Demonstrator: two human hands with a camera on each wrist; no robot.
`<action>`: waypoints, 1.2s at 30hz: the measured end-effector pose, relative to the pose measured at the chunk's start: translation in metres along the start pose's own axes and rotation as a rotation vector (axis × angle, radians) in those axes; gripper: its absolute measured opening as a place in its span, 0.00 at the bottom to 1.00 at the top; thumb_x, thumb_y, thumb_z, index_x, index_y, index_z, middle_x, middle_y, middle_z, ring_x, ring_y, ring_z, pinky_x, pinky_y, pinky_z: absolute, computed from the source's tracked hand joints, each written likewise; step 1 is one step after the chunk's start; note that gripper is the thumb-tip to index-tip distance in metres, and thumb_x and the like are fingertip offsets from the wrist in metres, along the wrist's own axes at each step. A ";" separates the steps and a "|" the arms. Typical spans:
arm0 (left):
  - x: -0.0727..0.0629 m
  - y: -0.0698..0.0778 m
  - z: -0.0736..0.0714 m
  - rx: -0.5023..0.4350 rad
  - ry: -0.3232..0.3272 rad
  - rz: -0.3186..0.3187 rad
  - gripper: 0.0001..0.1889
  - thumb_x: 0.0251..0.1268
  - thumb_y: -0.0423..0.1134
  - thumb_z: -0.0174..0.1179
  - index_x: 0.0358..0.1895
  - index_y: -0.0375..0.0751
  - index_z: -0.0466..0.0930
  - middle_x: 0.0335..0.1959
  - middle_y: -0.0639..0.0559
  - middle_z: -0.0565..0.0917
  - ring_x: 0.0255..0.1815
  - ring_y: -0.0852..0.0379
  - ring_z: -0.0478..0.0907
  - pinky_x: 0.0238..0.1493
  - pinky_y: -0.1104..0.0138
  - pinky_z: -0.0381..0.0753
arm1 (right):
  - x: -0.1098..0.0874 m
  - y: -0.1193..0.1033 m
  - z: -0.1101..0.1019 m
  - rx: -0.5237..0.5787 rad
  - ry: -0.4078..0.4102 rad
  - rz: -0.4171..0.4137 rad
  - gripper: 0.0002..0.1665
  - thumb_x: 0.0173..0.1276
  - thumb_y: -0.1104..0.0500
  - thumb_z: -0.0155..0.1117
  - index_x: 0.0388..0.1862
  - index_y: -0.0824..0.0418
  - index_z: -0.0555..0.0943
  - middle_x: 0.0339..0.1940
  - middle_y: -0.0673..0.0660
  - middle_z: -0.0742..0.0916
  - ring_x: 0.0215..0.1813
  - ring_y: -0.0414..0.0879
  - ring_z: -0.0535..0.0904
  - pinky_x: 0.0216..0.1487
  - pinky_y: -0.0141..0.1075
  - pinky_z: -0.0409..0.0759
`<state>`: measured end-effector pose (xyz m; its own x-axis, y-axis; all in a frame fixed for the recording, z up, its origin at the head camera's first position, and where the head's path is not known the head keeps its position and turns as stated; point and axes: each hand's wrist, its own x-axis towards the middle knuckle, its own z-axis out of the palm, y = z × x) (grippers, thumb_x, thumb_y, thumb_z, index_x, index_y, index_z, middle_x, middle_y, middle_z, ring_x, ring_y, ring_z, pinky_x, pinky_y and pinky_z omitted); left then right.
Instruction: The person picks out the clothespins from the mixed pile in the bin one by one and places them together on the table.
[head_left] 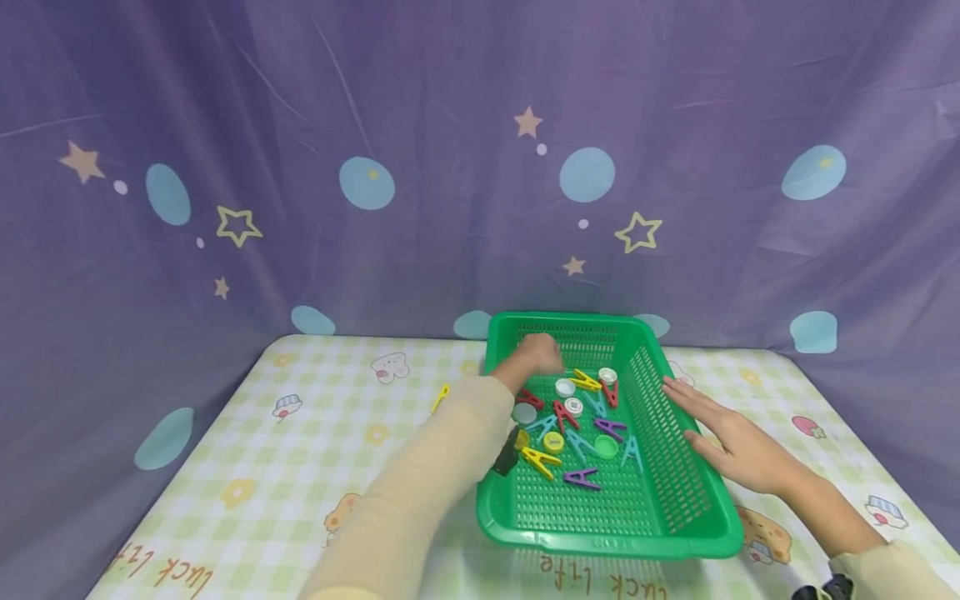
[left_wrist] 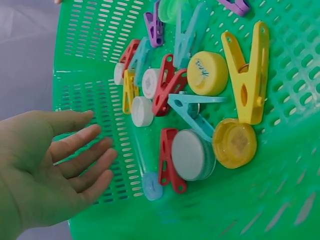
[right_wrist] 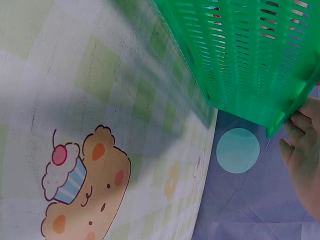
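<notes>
A green plastic basket (head_left: 607,546) holds several clothespins and bottle caps. My left hand (head_left: 542,354) reaches inside its far left part. In the left wrist view that hand (left_wrist: 35,165) has loosely extended fingers and nothing in them. Nearest to it are a white cap (left_wrist: 142,111), a red clothespin (left_wrist: 170,160) and a grey-white ribbed lid (left_wrist: 189,155). A yellow clothespin (left_wrist: 249,75) and a yellow cap (left_wrist: 207,73) lie farther along. My right hand (head_left: 738,446) rests its straight fingers against the basket's right rim, seen also in the right wrist view.
Outside the basket, on its left, a yellow clothespin (head_left: 441,397) lies on the checked tablecloth (head_left: 300,467). Behind the table hangs a purple curtain (head_left: 465,250) with stars and blue spots. A small pale blue piece (left_wrist: 152,186) sits near the basket's inner corner.
</notes>
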<state>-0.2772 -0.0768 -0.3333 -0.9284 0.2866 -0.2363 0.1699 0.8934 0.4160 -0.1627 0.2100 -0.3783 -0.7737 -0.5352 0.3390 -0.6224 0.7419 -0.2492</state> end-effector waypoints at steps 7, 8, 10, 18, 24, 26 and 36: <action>-0.007 -0.002 0.009 0.085 -0.057 -0.040 0.11 0.61 0.40 0.63 0.43 0.37 0.79 0.45 0.48 0.82 0.45 0.55 0.77 0.49 0.65 0.81 | 0.000 0.000 0.000 0.003 -0.005 0.003 0.35 0.71 0.58 0.55 0.75 0.54 0.60 0.76 0.57 0.66 0.77 0.26 0.47 0.66 0.21 0.60; -0.009 -0.002 0.010 0.087 -0.074 -0.050 0.15 0.61 0.40 0.63 0.48 0.36 0.78 0.50 0.47 0.82 0.48 0.54 0.77 0.52 0.65 0.81 | 0.001 0.000 0.000 0.009 -0.005 0.001 0.35 0.71 0.58 0.55 0.75 0.54 0.60 0.76 0.57 0.66 0.77 0.25 0.45 0.67 0.19 0.58; -0.012 -0.004 0.013 0.098 -0.108 -0.064 0.18 0.62 0.39 0.62 0.54 0.36 0.77 0.54 0.46 0.80 0.48 0.54 0.77 0.52 0.65 0.80 | 0.001 0.000 0.001 0.019 -0.003 -0.004 0.35 0.71 0.59 0.54 0.75 0.55 0.59 0.76 0.58 0.66 0.76 0.23 0.44 0.66 0.12 0.51; -0.012 -0.006 0.022 0.192 -0.129 -0.110 0.12 0.65 0.29 0.53 0.50 0.38 0.77 0.46 0.46 0.80 0.31 0.57 0.74 0.30 0.71 0.77 | 0.000 -0.001 0.001 0.037 0.007 -0.021 0.35 0.70 0.60 0.54 0.75 0.56 0.60 0.76 0.59 0.66 0.78 0.30 0.48 0.63 0.06 0.41; -0.015 -0.005 0.024 0.244 -0.091 -0.151 0.17 0.62 0.29 0.57 0.54 0.41 0.76 0.57 0.46 0.79 0.51 0.54 0.76 0.57 0.62 0.78 | 0.001 -0.003 0.000 0.040 0.005 -0.025 0.35 0.71 0.59 0.54 0.75 0.57 0.60 0.76 0.60 0.66 0.78 0.31 0.48 0.63 0.06 0.40; -0.016 -0.005 0.025 0.247 -0.087 -0.154 0.17 0.62 0.29 0.58 0.55 0.41 0.76 0.58 0.46 0.79 0.52 0.54 0.76 0.59 0.62 0.78 | 0.001 -0.003 0.000 0.040 0.005 -0.025 0.35 0.71 0.59 0.54 0.75 0.57 0.60 0.76 0.60 0.66 0.78 0.31 0.48 0.63 0.06 0.40; -0.013 -0.008 0.027 0.293 -0.079 -0.127 0.14 0.56 0.26 0.59 0.46 0.39 0.78 0.53 0.45 0.80 0.44 0.53 0.75 0.46 0.65 0.81 | 0.000 -0.003 0.000 0.015 0.001 -0.007 0.35 0.71 0.59 0.55 0.75 0.55 0.60 0.76 0.57 0.66 0.78 0.30 0.49 0.64 0.08 0.43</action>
<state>-0.2573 -0.0782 -0.3574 -0.9218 0.1825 -0.3420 0.1530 0.9819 0.1117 -0.1614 0.2079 -0.3775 -0.7692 -0.5400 0.3417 -0.6296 0.7321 -0.2600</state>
